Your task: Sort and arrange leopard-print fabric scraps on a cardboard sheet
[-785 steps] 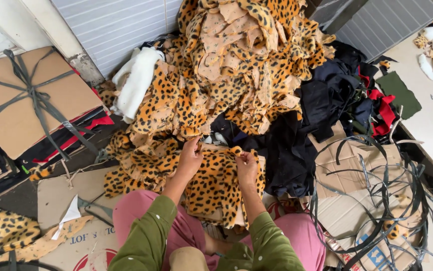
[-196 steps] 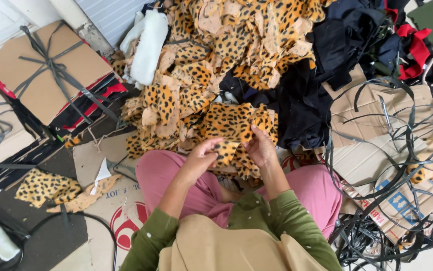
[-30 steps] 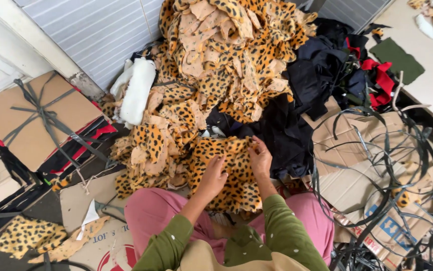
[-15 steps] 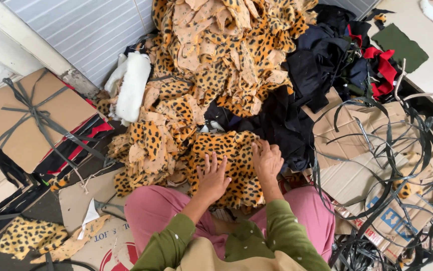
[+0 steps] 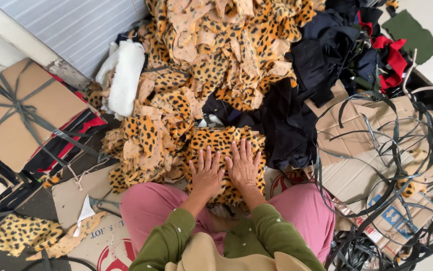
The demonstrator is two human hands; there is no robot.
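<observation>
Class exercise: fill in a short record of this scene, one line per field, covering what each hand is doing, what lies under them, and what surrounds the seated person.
Left hand: left hand flat, fingers spread, pressing on the leopard-print fabric stack
Right hand: right hand flat beside it on the same stack
Behind stack: large leopard-print fabric heap
Left of heap: white fleece roll
Right of heap: black cloth pile, red cloth
Far left: cardboard bundle tied with dark strapping
Right floor: flattened cardboard under loose black strapping bands
</observation>
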